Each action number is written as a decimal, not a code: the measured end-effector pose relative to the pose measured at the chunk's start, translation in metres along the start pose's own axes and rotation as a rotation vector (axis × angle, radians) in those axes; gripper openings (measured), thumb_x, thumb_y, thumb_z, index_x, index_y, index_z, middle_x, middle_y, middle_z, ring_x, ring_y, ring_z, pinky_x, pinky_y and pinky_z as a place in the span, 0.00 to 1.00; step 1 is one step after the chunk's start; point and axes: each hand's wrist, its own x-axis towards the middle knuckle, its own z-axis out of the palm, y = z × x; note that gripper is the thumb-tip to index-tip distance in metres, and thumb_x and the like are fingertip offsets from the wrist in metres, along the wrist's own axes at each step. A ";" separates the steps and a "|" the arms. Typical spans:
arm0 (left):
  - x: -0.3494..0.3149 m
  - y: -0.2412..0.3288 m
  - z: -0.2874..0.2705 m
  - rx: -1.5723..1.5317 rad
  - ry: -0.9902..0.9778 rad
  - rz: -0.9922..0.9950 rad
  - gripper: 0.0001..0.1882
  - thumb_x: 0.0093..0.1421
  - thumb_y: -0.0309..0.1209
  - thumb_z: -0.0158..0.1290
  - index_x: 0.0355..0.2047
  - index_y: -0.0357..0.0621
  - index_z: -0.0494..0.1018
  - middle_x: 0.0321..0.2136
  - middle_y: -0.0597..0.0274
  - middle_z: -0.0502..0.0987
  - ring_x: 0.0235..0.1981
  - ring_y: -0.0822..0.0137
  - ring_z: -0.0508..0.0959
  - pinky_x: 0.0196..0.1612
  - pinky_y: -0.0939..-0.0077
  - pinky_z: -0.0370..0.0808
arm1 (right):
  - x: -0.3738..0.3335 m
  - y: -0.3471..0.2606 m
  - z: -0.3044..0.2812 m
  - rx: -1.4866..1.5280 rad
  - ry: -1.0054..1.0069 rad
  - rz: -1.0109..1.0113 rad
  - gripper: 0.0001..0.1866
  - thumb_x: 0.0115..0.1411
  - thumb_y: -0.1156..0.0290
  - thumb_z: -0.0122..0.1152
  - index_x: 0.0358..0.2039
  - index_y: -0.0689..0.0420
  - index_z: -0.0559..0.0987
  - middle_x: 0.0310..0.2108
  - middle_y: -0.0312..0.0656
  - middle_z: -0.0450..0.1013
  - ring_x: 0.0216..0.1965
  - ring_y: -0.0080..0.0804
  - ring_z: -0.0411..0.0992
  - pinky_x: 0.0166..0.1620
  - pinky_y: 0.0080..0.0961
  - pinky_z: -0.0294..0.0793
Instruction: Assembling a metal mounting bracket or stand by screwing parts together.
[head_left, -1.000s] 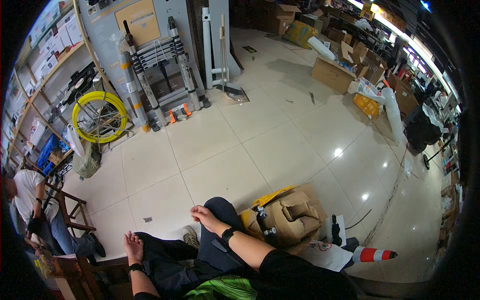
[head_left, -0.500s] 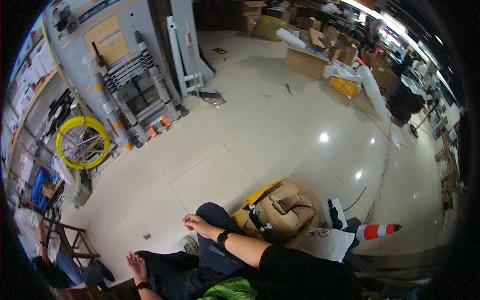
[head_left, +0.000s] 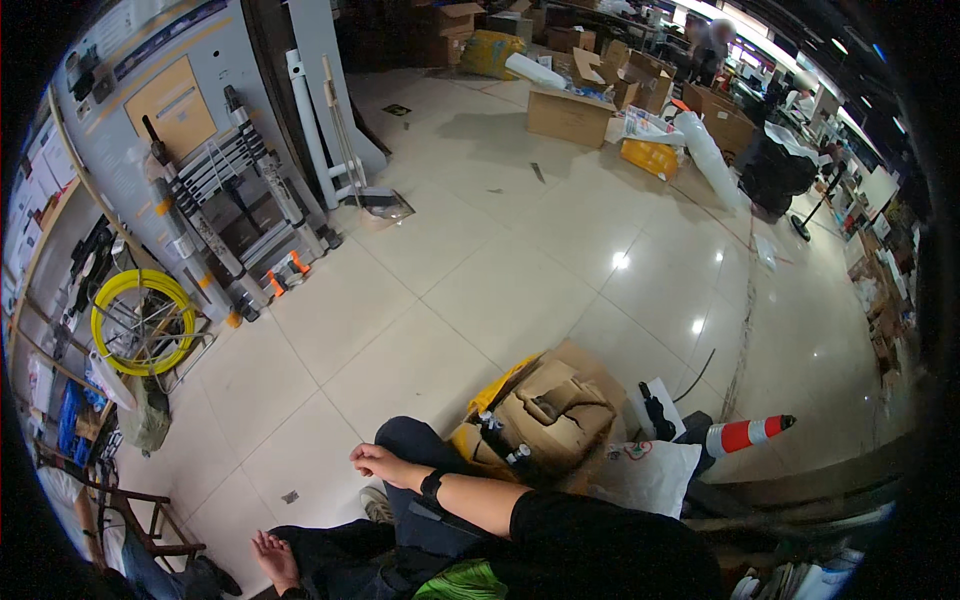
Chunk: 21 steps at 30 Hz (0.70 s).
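Observation:
I am seated, with my dark-trousered legs (head_left: 410,445) stretched over the tiled floor. My right hand (head_left: 376,464) rests on my raised knee with its fingers loosely bent and nothing in them; a black band sits on that wrist. My left hand (head_left: 272,557) lies flat on my left thigh near the lower edge, fingers apart and empty. Just right of my knee stands an open brown cardboard box (head_left: 556,408) with crumpled packing and a couple of dark bottles (head_left: 500,440) at its near side.
An orange-and-white cone (head_left: 745,434) lies on its side beside a white bag (head_left: 650,476). Folded ladders (head_left: 235,225) and a yellow cable reel (head_left: 140,320) stand against the left wall. Another person sits by a wooden chair (head_left: 130,515) at lower left. Cardboard boxes (head_left: 568,115) crowd the far floor.
The view has swung, so the ladders and reel sit further left and the box nearer the centre. My right hand stays on the knee; my left hand shows lower in the picture.

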 end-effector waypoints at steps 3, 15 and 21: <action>0.000 -0.003 0.016 -0.016 0.023 -0.015 0.19 0.67 0.45 0.44 0.49 0.46 0.68 0.35 0.69 0.73 0.32 0.73 0.73 0.32 0.77 0.72 | 0.003 0.008 -0.008 -0.003 0.011 -0.019 0.08 0.62 0.71 0.53 0.41 0.57 0.72 0.27 0.31 0.67 0.29 0.18 0.65 0.33 0.17 0.65; 0.015 0.010 -0.014 0.047 0.060 -0.079 0.25 0.68 0.45 0.39 0.58 0.41 0.62 0.42 0.57 0.75 0.42 0.61 0.72 0.49 0.63 0.69 | 0.005 0.006 -0.004 -0.026 0.003 -0.027 0.07 0.62 0.71 0.52 0.39 0.57 0.71 0.27 0.32 0.67 0.28 0.18 0.64 0.32 0.17 0.64; 0.027 0.011 -0.035 -0.110 -0.234 -0.133 0.23 0.68 0.44 0.40 0.56 0.41 0.64 0.40 0.56 0.76 0.40 0.61 0.73 0.48 0.64 0.69 | 0.003 0.000 -0.001 -0.007 0.002 -0.037 0.06 0.63 0.71 0.51 0.39 0.58 0.70 0.26 0.32 0.66 0.27 0.18 0.63 0.31 0.17 0.63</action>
